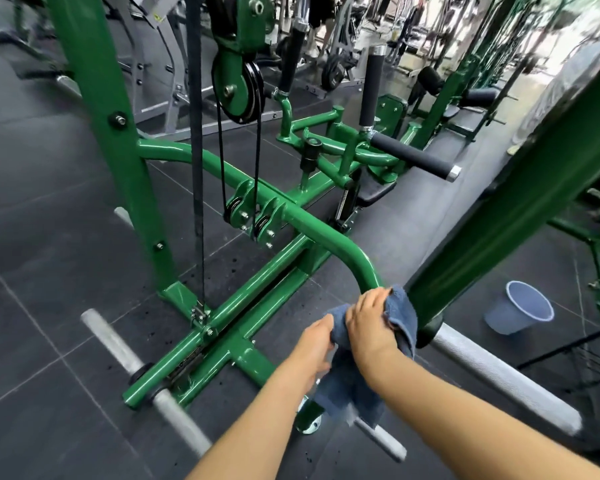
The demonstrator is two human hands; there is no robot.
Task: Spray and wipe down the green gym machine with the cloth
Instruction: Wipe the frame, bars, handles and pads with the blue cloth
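The green gym machine (201,157) fills the view, with a curved tube bending down toward me at the lower centre. A blue cloth (400,323) is wrapped over the lower end of that tube. My right hand (369,318) grips the cloth around the tube. My left hand (314,344) holds the hanging part of the cloth just left of the tube. The tube's end is hidden under the cloth and hands. No spray bottle is in view.
A blue-grey plastic bin (518,308) stands on the dark tiled floor at right. Silver weight pegs (499,372) stick out low near my arms. Black cables and pulleys (239,88) hang at centre. Padded black handles (413,154) lie behind. More machines and people stand farther back.
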